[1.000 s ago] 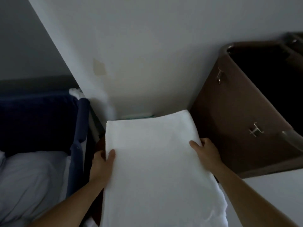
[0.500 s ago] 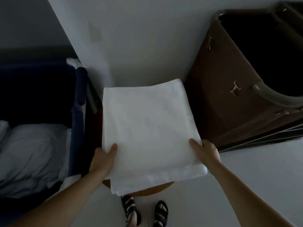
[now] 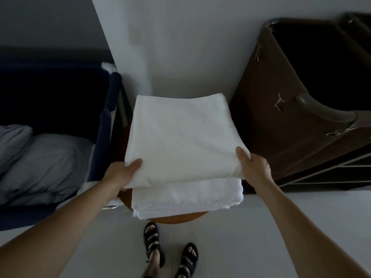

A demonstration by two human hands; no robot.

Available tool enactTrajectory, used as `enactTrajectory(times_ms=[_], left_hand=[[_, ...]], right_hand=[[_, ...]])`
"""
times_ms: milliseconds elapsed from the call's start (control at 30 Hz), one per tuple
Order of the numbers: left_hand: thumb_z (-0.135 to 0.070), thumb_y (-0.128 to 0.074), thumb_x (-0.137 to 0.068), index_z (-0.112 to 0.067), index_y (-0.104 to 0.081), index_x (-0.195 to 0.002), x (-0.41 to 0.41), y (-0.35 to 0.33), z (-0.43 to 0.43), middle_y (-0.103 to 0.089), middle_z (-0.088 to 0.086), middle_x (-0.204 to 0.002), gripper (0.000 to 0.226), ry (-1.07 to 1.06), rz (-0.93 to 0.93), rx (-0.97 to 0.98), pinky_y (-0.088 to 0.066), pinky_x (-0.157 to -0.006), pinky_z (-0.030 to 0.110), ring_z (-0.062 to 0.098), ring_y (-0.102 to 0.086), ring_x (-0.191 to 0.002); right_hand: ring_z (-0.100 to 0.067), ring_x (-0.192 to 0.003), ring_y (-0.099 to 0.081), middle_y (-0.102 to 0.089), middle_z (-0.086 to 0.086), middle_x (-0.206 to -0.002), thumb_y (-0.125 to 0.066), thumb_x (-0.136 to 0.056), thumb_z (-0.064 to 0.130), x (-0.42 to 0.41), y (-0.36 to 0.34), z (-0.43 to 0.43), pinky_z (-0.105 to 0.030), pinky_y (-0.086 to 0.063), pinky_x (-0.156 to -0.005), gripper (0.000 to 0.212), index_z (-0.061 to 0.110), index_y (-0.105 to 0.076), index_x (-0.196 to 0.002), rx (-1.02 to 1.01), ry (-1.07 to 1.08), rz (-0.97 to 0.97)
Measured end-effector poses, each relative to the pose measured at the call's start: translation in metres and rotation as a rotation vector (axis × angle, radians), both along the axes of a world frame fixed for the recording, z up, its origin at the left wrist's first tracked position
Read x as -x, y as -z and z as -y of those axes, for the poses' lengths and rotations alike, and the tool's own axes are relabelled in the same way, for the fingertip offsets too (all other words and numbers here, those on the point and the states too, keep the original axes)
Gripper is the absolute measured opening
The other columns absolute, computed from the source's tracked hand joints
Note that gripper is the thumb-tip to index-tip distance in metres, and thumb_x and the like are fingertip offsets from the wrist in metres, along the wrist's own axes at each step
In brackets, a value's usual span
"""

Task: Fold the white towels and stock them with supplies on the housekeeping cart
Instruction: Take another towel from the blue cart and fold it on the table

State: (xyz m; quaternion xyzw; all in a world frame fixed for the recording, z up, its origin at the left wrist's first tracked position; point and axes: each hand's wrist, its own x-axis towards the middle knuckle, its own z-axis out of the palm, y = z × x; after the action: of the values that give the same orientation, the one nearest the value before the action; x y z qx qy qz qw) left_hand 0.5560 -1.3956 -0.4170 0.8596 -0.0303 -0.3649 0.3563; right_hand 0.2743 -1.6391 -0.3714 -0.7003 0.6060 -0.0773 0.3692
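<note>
- Head view: gripping the folded white towel (image 3: 180, 137) at its near left corner with the left hand (image 3: 122, 171), thumb lying flat on top and the other fingers hidden underneath the cloth.
- Gripping the same towel at its near right corner with the right hand (image 3: 253, 165), thumb on top, remaining fingers tucked out of sight under the fold.
- Holding the towel flat between both hands, its far edge pointing toward the white wall (image 3: 190, 47) and its near edge overlapping a second folded towel (image 3: 186, 197); not possible to tell whether the two are touching.
- Lying on a round wooden bench (image 3: 180, 217), that second towel, with brown wood showing along the front rim and at the left side.
- Standing just to the right of the towels, a brown cart (image 3: 271, 127) with a dark open top, a metal clip (image 3: 279, 104) hanging on its side and a grey rail (image 3: 321, 111) curving along its edge; thin shelf rails showing lower down at the far right.
- Standing to the left of the bench, a dark blue bed frame (image 3: 104, 121), with grey bedding (image 3: 44, 161) lying inside it.
- Showing at the bottom, two feet in black strapped sandals (image 3: 152, 241), standing on the pale floor (image 3: 261, 237) just in front of the bench.
</note>
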Motion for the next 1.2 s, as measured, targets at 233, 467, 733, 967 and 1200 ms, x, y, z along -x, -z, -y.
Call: enactTrajectory(times_ms=[233, 467, 733, 967, 1200], left_hand=[[-0.05, -0.08, -0.076, 0.0, -0.066, -0.11, 0.016, 0.021, -0.018, -0.072, 0.017, -0.102, 0.062, -0.195, -0.294, 0.111, -0.059, -0.083, 0.05, 0.036, -0.069, -0.093], [-0.045, -0.079, -0.079, -0.011, -0.065, -0.114, 0.023, 0.031, -0.012, -0.072, 0.01, -0.104, 0.051, -0.23, -0.273, 0.238, -0.055, -0.09, 0.05, 0.033, -0.068, -0.096], [-0.053, -0.063, -0.09, -0.018, -0.06, -0.094, 0.034, 0.018, -0.014, -0.067, 0.003, -0.093, 0.035, -0.192, 0.054, 0.249, -0.053, -0.059, 0.034, 0.025, -0.065, -0.085], [-0.056, -0.049, -0.096, -0.011, -0.055, -0.101, 0.055, 0.044, -0.024, -0.056, -0.007, -0.084, 0.045, 0.045, 0.198, 0.034, -0.036, -0.057, 0.021, 0.007, -0.051, -0.072], [-0.054, -0.053, -0.094, -0.008, -0.044, -0.116, 0.058, 0.037, -0.026, -0.06, 0.006, -0.102, 0.052, 0.078, 0.279, -0.029, -0.05, -0.069, 0.037, 0.03, -0.061, -0.094]], right_hand=[[-0.027, -0.082, -0.065, -0.065, 0.0, -0.083, -0.067, -0.083, 0.06, 0.009, 0.028, 0.0, -0.038, -0.055, -0.075, 0.051, 0.01, -0.068, -0.096, -0.178, 0.078, -0.019], [-0.026, -0.088, -0.066, -0.067, -0.004, -0.1, -0.068, -0.083, 0.056, 0.006, 0.043, -0.006, -0.048, -0.059, -0.08, 0.054, 0.012, -0.062, -0.112, -0.236, 0.102, 0.046], [-0.02, -0.08, -0.06, -0.063, 0.0, -0.091, -0.067, -0.085, 0.052, 0.01, 0.012, 0.013, -0.037, -0.05, -0.071, 0.041, 0.013, -0.061, -0.1, -0.054, 0.01, 0.076], [-0.035, -0.1, -0.062, -0.067, -0.012, -0.107, -0.056, -0.091, 0.061, 0.023, 0.067, -0.011, -0.045, -0.051, -0.088, 0.059, 0.007, -0.059, -0.114, -0.128, 0.039, -0.056], [-0.034, -0.111, -0.058, -0.063, -0.011, -0.121, -0.054, -0.089, 0.064, 0.028, 0.066, -0.014, -0.043, -0.047, -0.092, 0.064, 0.012, -0.051, -0.127, -0.041, -0.038, -0.179]])
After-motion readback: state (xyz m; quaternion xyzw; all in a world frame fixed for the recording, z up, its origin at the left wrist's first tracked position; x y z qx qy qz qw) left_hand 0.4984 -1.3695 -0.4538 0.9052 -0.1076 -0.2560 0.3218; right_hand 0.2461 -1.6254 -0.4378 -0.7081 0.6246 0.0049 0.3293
